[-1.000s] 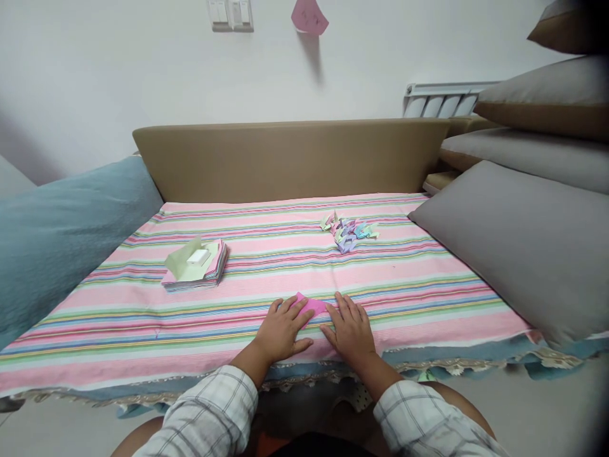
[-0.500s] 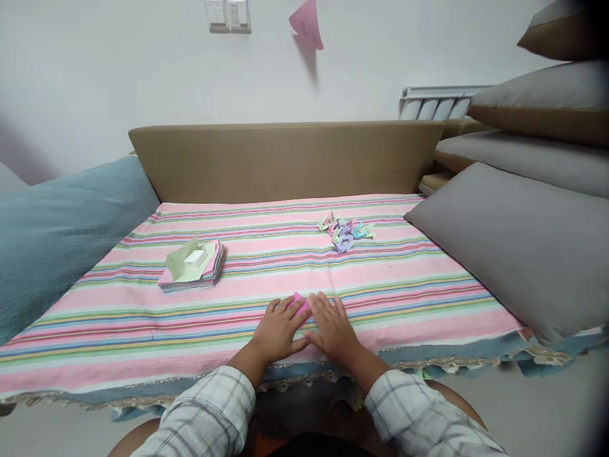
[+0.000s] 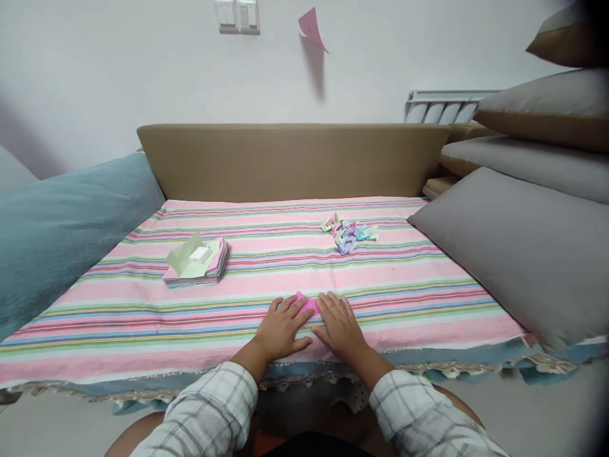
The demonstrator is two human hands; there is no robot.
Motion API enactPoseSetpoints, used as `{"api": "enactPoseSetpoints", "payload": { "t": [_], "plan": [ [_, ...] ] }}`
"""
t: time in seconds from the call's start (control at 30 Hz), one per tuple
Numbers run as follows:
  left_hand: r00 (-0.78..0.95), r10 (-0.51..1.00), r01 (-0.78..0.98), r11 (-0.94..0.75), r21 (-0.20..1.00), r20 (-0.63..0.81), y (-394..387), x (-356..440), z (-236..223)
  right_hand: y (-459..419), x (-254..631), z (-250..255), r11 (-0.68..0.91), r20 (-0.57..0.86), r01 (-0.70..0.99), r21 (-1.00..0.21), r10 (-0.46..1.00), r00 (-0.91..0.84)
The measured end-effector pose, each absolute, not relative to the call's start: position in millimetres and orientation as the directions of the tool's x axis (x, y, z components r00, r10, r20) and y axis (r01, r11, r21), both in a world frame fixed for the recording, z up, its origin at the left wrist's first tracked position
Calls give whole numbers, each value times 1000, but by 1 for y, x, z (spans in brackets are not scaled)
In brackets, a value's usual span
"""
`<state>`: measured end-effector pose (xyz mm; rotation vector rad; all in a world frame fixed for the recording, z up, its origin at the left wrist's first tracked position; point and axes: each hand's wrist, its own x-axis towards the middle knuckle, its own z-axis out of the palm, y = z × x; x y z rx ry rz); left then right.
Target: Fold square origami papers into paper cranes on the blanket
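My left hand (image 3: 280, 330) and my right hand (image 3: 340, 325) lie flat, fingers spread, on a small bright pink folded paper (image 3: 307, 304) near the front edge of a striped pink cloth (image 3: 404, 292). Only the paper's top part shows between the fingers. A stack of coloured paper sheets (image 3: 197, 265) with a pale green sheet and a small white block on top lies to the left. Further back on the right sits a small heap of folded pastel paper pieces (image 3: 349, 231).
A teal cushion (image 3: 61, 228) lies at the left and grey cushions (image 3: 523, 247) at the right. A tan backrest (image 3: 295, 162) runs along the back. A pink paper (image 3: 310, 26) hangs on the wall near light switches (image 3: 236, 15).
My right hand slid left over the pink paper, then a little to the right again. My left hand stayed pressed on the paper. The view shifted slightly.
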<state>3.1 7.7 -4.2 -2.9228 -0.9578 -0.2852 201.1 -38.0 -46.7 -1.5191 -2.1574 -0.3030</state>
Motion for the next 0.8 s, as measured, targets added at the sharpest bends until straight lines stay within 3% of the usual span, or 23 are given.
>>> {"api": "enactPoseSetpoints", "payload": {
  "t": [0.13,0.23,0.3,0.47,0.8],
  "plan": [
    [749,621,608,-783,136,229,10,-4,-2,-38,197,-46,476,523,870,-129,778,-349],
    [466,803,765,-577,287,372,13,-12,-3,-34,195,-45,461,522,858,-226,801,-293],
    [316,862,810,-462,361,395,15,-15,-5,-30,193,-42,431,517,856,-287,821,-240],
    [311,889,794,-437,422,336,13,-15,-5,-23,187,-38,324,506,888,-327,854,-125],
    [306,923,790,-383,479,233,22,-8,-4,-22,185,-32,301,468,852,-428,881,-76]
  ]
}}
